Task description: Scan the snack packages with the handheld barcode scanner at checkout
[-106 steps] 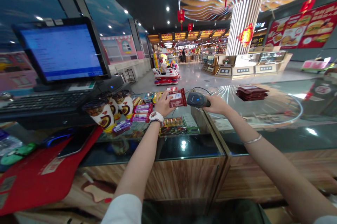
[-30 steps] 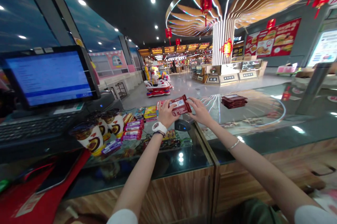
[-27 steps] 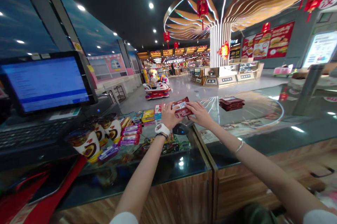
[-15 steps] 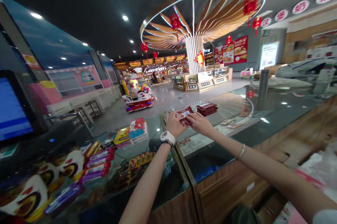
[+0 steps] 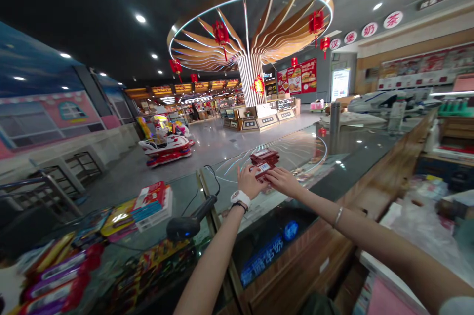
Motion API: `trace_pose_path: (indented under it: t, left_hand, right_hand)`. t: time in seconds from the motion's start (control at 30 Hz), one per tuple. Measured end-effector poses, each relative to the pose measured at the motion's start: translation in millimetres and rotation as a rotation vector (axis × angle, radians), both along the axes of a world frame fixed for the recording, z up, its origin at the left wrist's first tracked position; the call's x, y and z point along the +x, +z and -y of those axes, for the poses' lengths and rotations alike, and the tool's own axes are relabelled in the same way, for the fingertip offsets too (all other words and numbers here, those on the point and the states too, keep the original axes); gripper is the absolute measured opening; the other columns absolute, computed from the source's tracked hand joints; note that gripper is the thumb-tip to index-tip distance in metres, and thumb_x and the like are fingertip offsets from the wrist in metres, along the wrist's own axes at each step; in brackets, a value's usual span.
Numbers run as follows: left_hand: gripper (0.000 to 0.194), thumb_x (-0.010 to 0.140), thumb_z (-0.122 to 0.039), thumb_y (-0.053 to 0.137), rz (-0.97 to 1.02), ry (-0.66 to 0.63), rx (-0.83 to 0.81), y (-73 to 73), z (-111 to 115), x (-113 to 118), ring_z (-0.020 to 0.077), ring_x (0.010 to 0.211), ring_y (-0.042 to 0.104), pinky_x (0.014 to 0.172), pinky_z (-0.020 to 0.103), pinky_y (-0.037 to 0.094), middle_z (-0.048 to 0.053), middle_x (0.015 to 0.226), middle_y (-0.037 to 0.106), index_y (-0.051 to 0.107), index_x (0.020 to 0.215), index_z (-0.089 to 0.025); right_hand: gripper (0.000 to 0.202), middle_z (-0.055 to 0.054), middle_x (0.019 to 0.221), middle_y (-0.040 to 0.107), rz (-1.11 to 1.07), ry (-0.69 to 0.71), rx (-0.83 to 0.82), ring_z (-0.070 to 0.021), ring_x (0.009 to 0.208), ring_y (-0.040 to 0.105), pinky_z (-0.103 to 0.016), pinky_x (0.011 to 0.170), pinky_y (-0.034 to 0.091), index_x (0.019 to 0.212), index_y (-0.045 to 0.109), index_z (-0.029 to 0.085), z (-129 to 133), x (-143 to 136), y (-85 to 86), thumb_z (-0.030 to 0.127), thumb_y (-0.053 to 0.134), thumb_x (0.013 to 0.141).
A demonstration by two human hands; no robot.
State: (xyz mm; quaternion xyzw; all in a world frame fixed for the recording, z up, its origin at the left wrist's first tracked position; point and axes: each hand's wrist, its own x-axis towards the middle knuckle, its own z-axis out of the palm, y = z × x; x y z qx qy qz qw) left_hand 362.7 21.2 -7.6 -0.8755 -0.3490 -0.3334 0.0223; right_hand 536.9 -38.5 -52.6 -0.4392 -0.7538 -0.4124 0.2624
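Both hands hold a small dark-red packet (image 5: 262, 169) with a white barcode label facing up. My left hand (image 5: 248, 183), with a white watch above it at the wrist, grips the near left side. My right hand (image 5: 284, 181) is closed on the near right edge, and a bangle sits further up that arm. Directly behind the packet, a stack of similar dark-red packets (image 5: 272, 157) lies on the glass counter (image 5: 237, 169). The fingers partly cover the held packet.
Left of my arms a black barcode scanner (image 5: 190, 223) lies with its cable on the counter. Beyond it are stacked boxes (image 5: 151, 201) and purple-wrapped snacks (image 5: 61, 273). A grey post (image 5: 335, 117) and a white model train (image 5: 374, 102) stand further right.
My view has swung to the right, bringing the scanner fully into sight. The held packet now appears close in front of the stack, and both hands still grip it.
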Motion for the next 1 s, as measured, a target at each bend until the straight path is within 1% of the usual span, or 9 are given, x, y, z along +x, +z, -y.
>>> trace_pose_path:
  t: [0.17, 0.27, 0.33, 0.43, 0.57, 0.67, 0.77, 0.87, 1.0]
  left_hand:
    - [0.044, 0.074, -0.049, 0.077, 0.019, -0.014, -0.063, -13.9, -0.2, 17.6, 0.0280, 0.117, 0.060, 0.121, 0.057, 0.021, 0.008, 0.122, 0.066, 0.066, 0.109, -0.025]
    - [0.049, 0.076, -0.050, 0.077, -0.012, -0.066, 0.013, -18.7, 3.4, 17.6, 0.0298, 0.123, 0.057, 0.119, 0.056, 0.027, 0.011, 0.132, 0.060, 0.064, 0.114, -0.023]
    - [0.041, 0.080, -0.045, 0.074, -0.064, -0.112, 0.085, -20.0, 6.5, 15.4, 0.0280, 0.120, 0.058, 0.116, 0.052, 0.033, 0.010, 0.127, 0.062, 0.066, 0.113, -0.023]
    - [0.020, 0.090, -0.034, 0.063, -0.158, -0.182, 0.193, -19.6, 9.4, 14.2, 0.0239, 0.109, 0.061, 0.110, 0.045, 0.041, 0.006, 0.113, 0.066, 0.069, 0.107, -0.025]
    - [0.023, 0.095, -0.025, 0.051, -0.199, -0.223, 0.278, -13.1, 3.3, 21.4, 0.0230, 0.104, 0.061, 0.105, 0.041, 0.044, 0.006, 0.106, 0.069, 0.071, 0.108, -0.027]
    - [0.031, 0.097, -0.022, 0.045, -0.165, -0.190, 0.289, -3.1, -11.3, 30.0, 0.0229, 0.104, 0.061, 0.109, 0.042, 0.040, 0.007, 0.104, 0.070, 0.072, 0.110, -0.029]
    - [0.032, 0.097, -0.023, 0.046, -0.104, -0.113, 0.280, 7.2, -30.5, 39.0, 0.0245, 0.102, 0.061, 0.111, 0.045, 0.037, 0.008, 0.104, 0.070, 0.072, 0.115, -0.030]
    - [0.034, 0.099, -0.025, 0.044, -0.042, 0.001, 0.251, 12.6, -47.4, 49.3, 0.0250, 0.099, 0.061, 0.109, 0.045, 0.037, 0.009, 0.100, 0.070, 0.071, 0.119, -0.033]
    - [0.033, 0.099, -0.028, 0.045, 0.030, 0.097, 0.202, 9.7, -63.0, 62.7, 0.0255, 0.103, 0.059, 0.104, 0.043, 0.041, 0.008, 0.103, 0.068, 0.071, 0.118, -0.035]
  right_hand:
    - [0.026, -0.011, 0.105, 0.072, 0.009, -0.033, -0.027, -0.0203, 0.092, 0.065, -0.033, 0.080, 0.052, 0.117, 0.066, 0.016, -0.2, 23.1, -16.1, 0.011, 0.057, 0.092]
    - [0.028, -0.010, 0.104, 0.072, -0.010, -0.088, -0.066, -0.0204, 0.092, 0.066, -0.033, 0.080, 0.052, 0.118, 0.066, 0.016, 0.4, 35.3, -23.7, 0.012, 0.054, 0.094]
    - [0.028, -0.010, 0.105, 0.072, -0.036, -0.123, -0.105, -0.0205, 0.091, 0.066, -0.033, 0.078, 0.053, 0.119, 0.067, 0.017, 1.5, 41.6, -26.2, 0.013, 0.052, 0.095]
    - [0.028, -0.010, 0.107, 0.072, -0.057, -0.141, -0.128, -0.0205, 0.092, 0.065, -0.033, 0.077, 0.052, 0.119, 0.066, 0.017, 2.6, 47.3, -23.0, 0.014, 0.051, 0.096]
    - [0.028, -0.010, 0.114, 0.070, -0.056, -0.153, -0.091, -0.0212, 0.100, 0.061, -0.035, 0.090, 0.048, 0.119, 0.067, 0.020, -3.5, 48.9, -5.0, 0.016, 0.050, 0.097]
    - [0.028, -0.009, 0.112, 0.069, -0.088, -0.228, -0.045, -0.0222, 0.100, 0.059, -0.039, 0.097, 0.042, 0.119, 0.067, 0.022, -18.7, 48.8, 11.7, 0.020, 0.049, 0.098]
    - [0.029, -0.010, 0.110, 0.069, -0.148, -0.297, -0.010, -0.0230, 0.096, 0.057, -0.038, 0.091, 0.041, 0.120, 0.067, 0.021, -41.8, 48.8, 23.4, 0.023, 0.048, 0.099]
    - [0.031, -0.012, 0.113, 0.068, -0.247, -0.347, -0.003, -0.0237, 0.093, 0.056, -0.037, 0.085, 0.041, 0.123, 0.066, 0.022, -66.7, 48.7, 28.8, 0.024, 0.048, 0.099]
    - [0.033, -0.012, 0.113, 0.066, -0.365, -0.382, -0.035, -0.0239, 0.092, 0.055, -0.036, 0.082, 0.041, 0.125, 0.066, 0.024, -92.3, 49.4, 28.7, 0.024, 0.047, 0.099]
